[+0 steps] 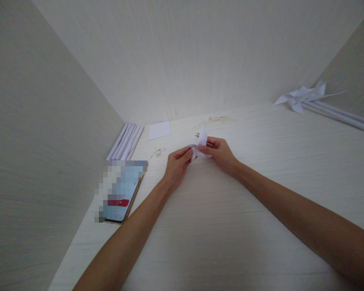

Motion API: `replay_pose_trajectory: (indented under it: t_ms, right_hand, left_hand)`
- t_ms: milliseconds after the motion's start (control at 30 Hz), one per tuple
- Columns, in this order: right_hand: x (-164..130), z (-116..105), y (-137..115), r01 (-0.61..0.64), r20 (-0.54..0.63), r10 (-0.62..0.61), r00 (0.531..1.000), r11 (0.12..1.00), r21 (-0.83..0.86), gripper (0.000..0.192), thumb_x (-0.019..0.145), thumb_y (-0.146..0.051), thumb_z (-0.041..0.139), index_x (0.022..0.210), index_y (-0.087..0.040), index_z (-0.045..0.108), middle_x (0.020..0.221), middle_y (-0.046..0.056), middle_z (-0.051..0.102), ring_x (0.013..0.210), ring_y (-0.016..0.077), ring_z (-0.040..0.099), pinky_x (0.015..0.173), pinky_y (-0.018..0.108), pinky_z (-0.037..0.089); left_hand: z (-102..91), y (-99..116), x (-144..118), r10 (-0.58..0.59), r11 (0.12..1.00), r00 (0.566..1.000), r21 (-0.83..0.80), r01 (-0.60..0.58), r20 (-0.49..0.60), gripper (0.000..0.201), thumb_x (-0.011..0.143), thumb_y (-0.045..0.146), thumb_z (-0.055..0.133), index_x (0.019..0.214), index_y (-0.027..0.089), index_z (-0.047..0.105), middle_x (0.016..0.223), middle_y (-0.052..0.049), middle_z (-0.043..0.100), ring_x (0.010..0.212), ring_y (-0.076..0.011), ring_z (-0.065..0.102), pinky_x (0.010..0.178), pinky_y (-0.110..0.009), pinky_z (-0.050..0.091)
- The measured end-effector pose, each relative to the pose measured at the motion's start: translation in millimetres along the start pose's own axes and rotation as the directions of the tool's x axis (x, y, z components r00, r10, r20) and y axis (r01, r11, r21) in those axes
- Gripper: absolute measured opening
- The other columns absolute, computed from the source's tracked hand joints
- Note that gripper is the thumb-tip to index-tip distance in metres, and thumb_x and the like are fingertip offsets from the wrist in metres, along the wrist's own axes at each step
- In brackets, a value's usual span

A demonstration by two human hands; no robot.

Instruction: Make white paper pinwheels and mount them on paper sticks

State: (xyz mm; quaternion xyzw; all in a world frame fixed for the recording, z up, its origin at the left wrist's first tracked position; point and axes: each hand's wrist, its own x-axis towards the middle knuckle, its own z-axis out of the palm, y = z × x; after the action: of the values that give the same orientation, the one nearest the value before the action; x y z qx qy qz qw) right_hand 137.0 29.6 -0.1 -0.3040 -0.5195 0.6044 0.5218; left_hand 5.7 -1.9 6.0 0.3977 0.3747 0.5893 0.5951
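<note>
Both your hands meet on one folded paper (201, 142) above the table's (218, 226) far middle. Your left hand (176, 165) pinches its near-left fold between thumb and fingertips; your right hand (220, 152) is closed on its right side, thumb on top. Its upper flap sticks up past both grips, towards the back wall. Near the left edge lies a phone (121, 192), with paper rolls (125, 141) and a paper square (159, 130) beyond it. A pinwheel (300, 98) rests at the far right corner.
</note>
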Motion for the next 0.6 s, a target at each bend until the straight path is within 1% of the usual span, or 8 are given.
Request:
replay_pose_trajectory:
  t_ms: [200,367,500,600]
  right_hand:
    - [-1.4,1.6,-2.9,-0.018,0.036,0.019,0.999,1.000,-0.022,0.017,0.055,-0.029,0.069,0.067,-0.018,0.063,0.067,-0.001,0.063,0.060,0.0120,0.056,0.061,0.027,0.044]
    - [-1.8,1.7,-2.8,-0.010,0.044,0.012,0.999,0.999,-0.039,0.018,0.056,-0.030,0.069,0.068,-0.018,0.063,0.066,-0.002,0.062,0.060,0.0115,0.055,0.061,0.027,0.044]
    - [0.3,-0.2,0.7,-0.019,0.033,0.019,0.999,1.000,-0.011,0.018,0.057,-0.029,0.068,0.070,-0.018,0.063,0.068,-0.001,0.063,0.059,0.0112,0.055,0.061,0.027,0.043]
    - [2.4,-1.4,2.9,-0.026,-0.021,0.027,0.999,1.000,0.015,0.018,0.057,-0.028,0.068,0.069,-0.016,0.063,0.068,-0.001,0.063,0.059,0.0113,0.054,0.060,0.027,0.042]
  left_hand:
    - [-1.9,-0.9,1.2,-0.020,1.000,1.000,0.019,0.020,-0.019,0.017,0.052,0.023,0.071,0.066,0.015,0.066,0.065,0.000,0.062,0.063,-0.0077,0.052,0.067,-0.024,0.040]
    - [-1.3,0.0,1.3,-0.031,0.999,0.999,0.024,0.032,-0.025,0.016,0.053,0.023,0.071,0.063,0.014,0.064,0.064,0.000,0.060,0.060,-0.0069,0.051,0.063,-0.023,0.040]
    - [-0.6,1.1,1.5,-0.046,0.999,0.999,-0.014,0.046,-0.015,0.016,0.055,0.025,0.070,0.066,0.014,0.065,0.067,0.000,0.062,0.061,-0.0070,0.053,0.066,-0.024,0.043]
    - [-0.7,0.6,1.3,-0.036,0.999,0.999,-0.014,0.035,-0.011,0.019,0.056,0.026,0.069,0.072,0.017,0.065,0.076,-0.001,0.065,0.066,-0.0095,0.056,0.072,-0.028,0.045]
